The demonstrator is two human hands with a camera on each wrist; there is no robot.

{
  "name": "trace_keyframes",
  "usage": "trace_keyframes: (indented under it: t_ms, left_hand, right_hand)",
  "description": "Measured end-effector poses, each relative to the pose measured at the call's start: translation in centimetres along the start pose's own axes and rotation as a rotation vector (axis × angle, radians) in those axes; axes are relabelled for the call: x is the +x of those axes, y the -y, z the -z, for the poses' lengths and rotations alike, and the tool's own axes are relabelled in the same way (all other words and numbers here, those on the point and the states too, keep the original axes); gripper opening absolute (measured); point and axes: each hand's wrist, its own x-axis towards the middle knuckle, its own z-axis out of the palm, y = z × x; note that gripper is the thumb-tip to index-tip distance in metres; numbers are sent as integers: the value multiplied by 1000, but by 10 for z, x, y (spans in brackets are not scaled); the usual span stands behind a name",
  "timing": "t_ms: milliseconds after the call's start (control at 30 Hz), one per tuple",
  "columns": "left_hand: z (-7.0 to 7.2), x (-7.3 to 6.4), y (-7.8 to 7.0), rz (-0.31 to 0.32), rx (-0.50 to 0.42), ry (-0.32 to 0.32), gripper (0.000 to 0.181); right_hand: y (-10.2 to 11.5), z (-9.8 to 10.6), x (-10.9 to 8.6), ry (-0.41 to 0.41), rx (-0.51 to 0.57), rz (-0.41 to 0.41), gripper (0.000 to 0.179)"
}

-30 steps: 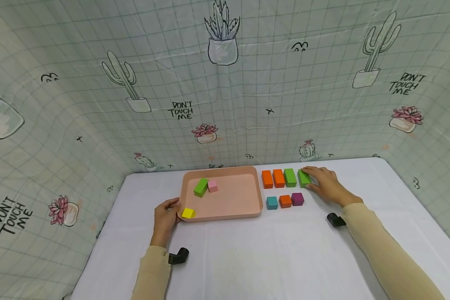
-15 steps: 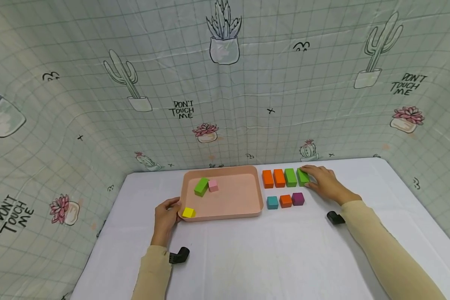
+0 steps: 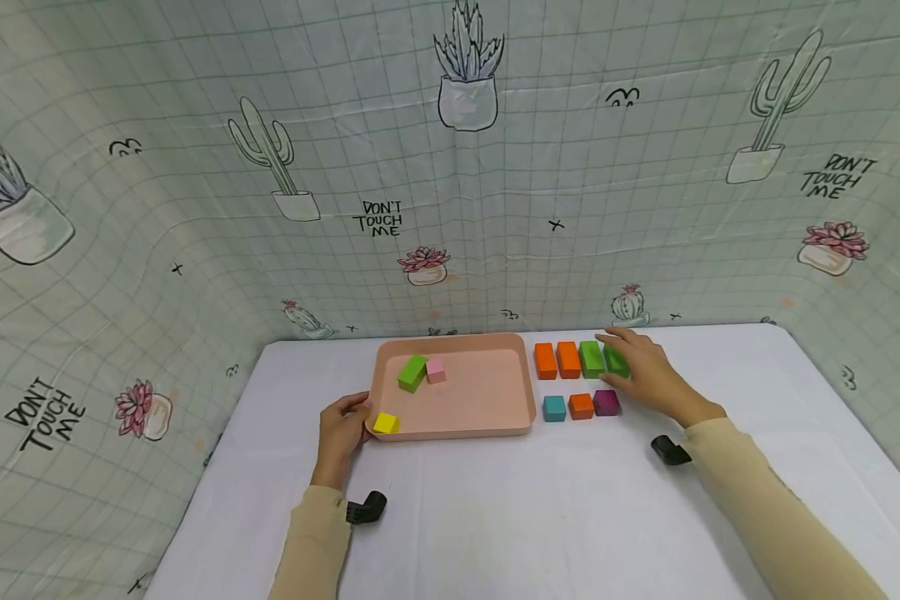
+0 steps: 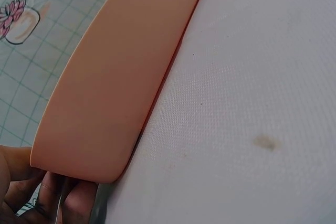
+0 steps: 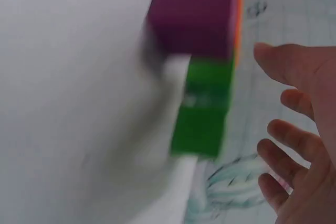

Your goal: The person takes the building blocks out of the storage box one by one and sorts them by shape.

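Note:
In the head view, my left hand (image 3: 342,433) holds the near left corner of a pink tray (image 3: 487,432). The left wrist view shows its fingers (image 4: 48,192) curled at the corner of the tray wall (image 4: 105,93). My right hand (image 3: 656,379) is spread over the rightmost green block (image 3: 617,360), partly covering it. In the right wrist view its fingers (image 5: 283,158) are parted and apart from the green blocks (image 5: 199,129). Left of it stand another green block (image 3: 592,359) and two orange blocks (image 3: 545,361) (image 3: 568,360) in one row.
Inside the tray lie a green block (image 3: 412,373), a pink cube (image 3: 436,371) and a yellow cube (image 3: 386,423). In front of the block row sit a teal cube (image 3: 554,408), an orange cube (image 3: 581,406) and a purple cube (image 3: 607,403). A patterned cloth (image 3: 525,167) rises behind the white table (image 3: 495,517).
My right hand has slid the rightmost green block slightly left, closer to its neighbour, then loosened its fingers from it. The left hand stays at the tray corner. The head view has shifted slightly.

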Motion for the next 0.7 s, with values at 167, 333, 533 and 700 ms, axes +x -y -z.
trace_keyframes:
  t_ms: [167,333,533,700]
  left_hand:
    - [-1,1,1,-8,-5,0,29]
    - [-2,0,0,-15,-3,-5,28]
    - [-2,0,-1,-23,-2,-6,29]
    - [-1,0,1,-29,-2,-7,29]
  right_hand:
    - [42,-7,7,-41,-4,105,61]
    - [77,-21,18,-63,-21,242,56]
    - [116,-37,33,-54,-38,329,57]
    - [147,-48,46,-35,-120,345,55]
